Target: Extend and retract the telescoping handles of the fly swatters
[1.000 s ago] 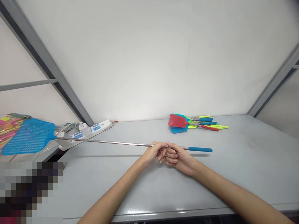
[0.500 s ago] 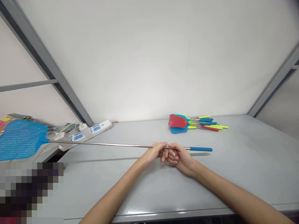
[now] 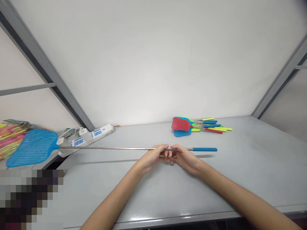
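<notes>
My left hand and my right hand meet above the table, and their fingertips pinch the thin steel shaft of a long fly swatter. Its blue mesh head sticks out far to the left, above the table's corner. Its blue handle grip extends to the right of my right hand. Beyond my hands lies a pile of several fly swatters with red, blue and green heads and yellow, red and blue grips.
A white power strip with cables lies at the back left, partly behind the swatter head. A colourful packet sits at far left. The grey table's front edge runs below my forearms, and metal frame bars rise along the wall.
The swatter's shaft has levelled out from a slight slope, and its head has shifted a little. My fingers overlap less and now meet at the tips on the shaft.
</notes>
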The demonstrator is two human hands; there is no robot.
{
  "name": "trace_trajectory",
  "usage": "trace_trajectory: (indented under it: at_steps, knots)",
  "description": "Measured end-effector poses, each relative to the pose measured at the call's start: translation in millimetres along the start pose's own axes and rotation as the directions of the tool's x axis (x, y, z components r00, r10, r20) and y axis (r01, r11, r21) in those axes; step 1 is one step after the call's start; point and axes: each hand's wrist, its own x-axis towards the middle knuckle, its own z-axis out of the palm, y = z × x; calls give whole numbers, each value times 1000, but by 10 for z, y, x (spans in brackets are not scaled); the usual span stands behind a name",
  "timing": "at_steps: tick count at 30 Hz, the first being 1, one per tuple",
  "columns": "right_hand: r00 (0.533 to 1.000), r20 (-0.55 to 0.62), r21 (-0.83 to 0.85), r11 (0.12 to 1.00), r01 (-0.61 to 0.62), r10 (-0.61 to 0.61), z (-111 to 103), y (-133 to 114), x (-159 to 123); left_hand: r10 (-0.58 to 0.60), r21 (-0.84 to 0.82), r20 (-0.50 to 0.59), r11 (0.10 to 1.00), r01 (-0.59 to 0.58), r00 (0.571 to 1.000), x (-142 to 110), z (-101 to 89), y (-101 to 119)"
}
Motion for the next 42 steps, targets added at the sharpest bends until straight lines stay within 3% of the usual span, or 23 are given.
trace_trajectory:
  at_steps: [7,13,17,23,32,42]
  knots:
    - [996,-87,66,997,29,-23,-3,-32,4,3,-7,-87,1000,-3,996,-27,19,25]
    - [994,-105,156,987,44,-28,13,-41,-5,43,-89,-12,995,-44,999,-6,65,58]
    - [983,-181,231,972,36,6,13,-29,3,25,-145,-40,989,-31,999,16,36,24]
    - [995,-103,269,963,14,15,34,-59,13,54,-125,-61,990,-61,997,21,9,0]
    - [995,-98,221,974,46,-25,38,-70,13,43,-124,-141,990,-61,989,27,-20,-35]
    - [988,-84,209,968,142,-127,41,-71,29,96,-146,-42,984,-101,995,27,14,53]
